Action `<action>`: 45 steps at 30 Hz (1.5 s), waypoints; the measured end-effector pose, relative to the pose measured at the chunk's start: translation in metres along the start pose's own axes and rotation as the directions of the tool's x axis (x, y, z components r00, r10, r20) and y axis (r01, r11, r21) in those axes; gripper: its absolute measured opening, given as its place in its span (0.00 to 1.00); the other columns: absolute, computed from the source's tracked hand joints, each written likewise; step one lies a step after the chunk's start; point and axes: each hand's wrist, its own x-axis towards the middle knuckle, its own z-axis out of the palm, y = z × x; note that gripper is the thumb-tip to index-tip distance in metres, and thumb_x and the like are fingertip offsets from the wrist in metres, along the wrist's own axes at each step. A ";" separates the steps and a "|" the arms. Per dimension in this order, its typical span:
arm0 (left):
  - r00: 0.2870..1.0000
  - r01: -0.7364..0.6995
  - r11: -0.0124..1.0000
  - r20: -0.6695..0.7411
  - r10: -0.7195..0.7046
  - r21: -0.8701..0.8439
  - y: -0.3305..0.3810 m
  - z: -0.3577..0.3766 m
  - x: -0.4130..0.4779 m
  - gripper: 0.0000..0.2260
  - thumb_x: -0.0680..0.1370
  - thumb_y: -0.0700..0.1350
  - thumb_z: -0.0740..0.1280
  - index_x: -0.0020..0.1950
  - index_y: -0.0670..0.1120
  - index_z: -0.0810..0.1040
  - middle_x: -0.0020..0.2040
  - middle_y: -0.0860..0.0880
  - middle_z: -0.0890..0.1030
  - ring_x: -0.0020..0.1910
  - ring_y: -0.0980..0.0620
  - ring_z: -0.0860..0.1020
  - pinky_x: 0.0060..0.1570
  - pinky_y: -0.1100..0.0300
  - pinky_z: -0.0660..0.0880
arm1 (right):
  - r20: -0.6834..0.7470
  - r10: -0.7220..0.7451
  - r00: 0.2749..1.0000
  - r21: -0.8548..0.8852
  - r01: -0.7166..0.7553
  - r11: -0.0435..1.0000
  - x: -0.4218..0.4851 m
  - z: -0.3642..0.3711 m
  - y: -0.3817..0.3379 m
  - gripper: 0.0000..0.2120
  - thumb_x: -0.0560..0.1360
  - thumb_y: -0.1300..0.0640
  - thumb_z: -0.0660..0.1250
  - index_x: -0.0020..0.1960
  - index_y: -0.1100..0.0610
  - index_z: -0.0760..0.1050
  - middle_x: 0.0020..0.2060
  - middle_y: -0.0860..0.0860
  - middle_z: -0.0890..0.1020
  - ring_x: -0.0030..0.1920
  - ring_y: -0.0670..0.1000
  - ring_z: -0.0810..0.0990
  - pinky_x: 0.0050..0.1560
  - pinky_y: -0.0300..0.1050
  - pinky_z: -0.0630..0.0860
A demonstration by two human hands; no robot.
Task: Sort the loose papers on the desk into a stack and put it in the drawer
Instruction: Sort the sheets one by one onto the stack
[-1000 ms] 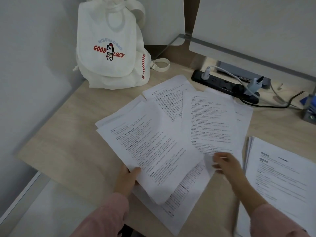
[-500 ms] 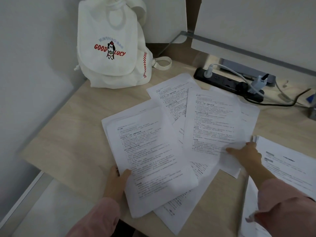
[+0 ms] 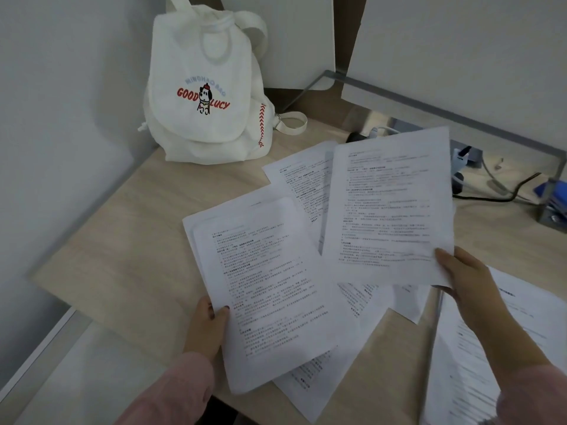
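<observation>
Several printed white sheets lie fanned over the wooden desk point(image 3: 129, 240). My left hand point(image 3: 207, 323) grips the near left edge of a small stack of sheets point(image 3: 267, 289), thumb on top. My right hand point(image 3: 466, 277) pinches the lower right corner of a single sheet point(image 3: 389, 210) and holds it lifted above the others. More loose sheets point(image 3: 300, 185) lie beneath, one poking out toward the desk's front edge point(image 3: 310, 391). A separate pile of papers point(image 3: 460, 378) sits at the right. No drawer is in view.
A white backpack point(image 3: 208, 96) with red "GOOD LUCY" lettering stands at the back left against the wall. A black power strip point(image 3: 356, 137) with plugs and cables point(image 3: 491, 194) runs along the back right. A blue and grey object point(image 3: 552, 204) sits at the right edge.
My right hand moved from the sheet's lower edge to its right corner and raised the sheet off the desk. My left hand has kept its hold on the stack, which shifted slightly.
</observation>
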 end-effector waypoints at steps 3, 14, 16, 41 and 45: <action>1.000 0.008 1.000 0.002 -0.008 0.013 0.000 -0.003 -0.001 0.07 0.78 0.38 0.59 0.54 0.47 0.68 0.50 0.46 0.76 0.53 0.46 0.75 0.57 0.52 0.71 | -0.090 -0.070 0.993 -0.008 0.070 0.998 -0.009 -0.008 -0.007 0.09 0.78 0.57 0.60 0.56 0.55 0.75 0.53 0.55 0.80 0.55 0.59 0.78 0.61 0.57 0.73; 0.994 0.108 0.969 0.046 -0.101 -0.224 0.008 -0.010 -0.015 0.11 0.80 0.47 0.59 0.57 0.44 0.74 0.51 0.45 0.79 0.48 0.46 0.76 0.48 0.53 0.73 | 0.273 0.046 0.961 -0.198 0.009 0.980 -0.039 0.045 0.016 0.10 0.76 0.57 0.65 0.51 0.63 0.79 0.50 0.61 0.83 0.48 0.54 0.81 0.60 0.57 0.75; 0.983 0.185 0.918 0.070 -0.171 -0.351 0.016 -0.006 -0.018 0.14 0.79 0.55 0.57 0.49 0.46 0.76 0.44 0.46 0.79 0.42 0.48 0.76 0.38 0.56 0.72 | 0.356 0.091 0.930 -0.279 0.013 0.960 -0.045 0.063 0.027 0.09 0.77 0.58 0.63 0.50 0.63 0.79 0.49 0.60 0.83 0.44 0.51 0.80 0.54 0.50 0.76; 0.999 0.039 0.997 0.028 -0.037 -0.062 -0.009 0.002 -0.007 0.14 0.78 0.37 0.60 0.64 0.42 0.72 0.56 0.45 0.77 0.53 0.47 0.75 0.57 0.54 0.70 | -0.068 0.352 0.933 -0.073 -0.357 0.931 -0.052 0.076 0.083 0.14 0.73 0.59 0.66 0.58 0.61 0.74 0.49 0.57 0.78 0.50 0.56 0.76 0.52 0.49 0.75; 0.999 0.039 0.998 0.017 -0.038 -0.053 -0.010 0.002 -0.009 0.13 0.78 0.37 0.60 0.63 0.41 0.71 0.54 0.46 0.77 0.52 0.47 0.75 0.55 0.55 0.70 | -0.208 0.386 0.899 0.013 -0.392 0.920 -0.047 0.071 0.082 0.26 0.73 0.59 0.67 0.69 0.59 0.64 0.63 0.59 0.69 0.57 0.58 0.72 0.58 0.51 0.72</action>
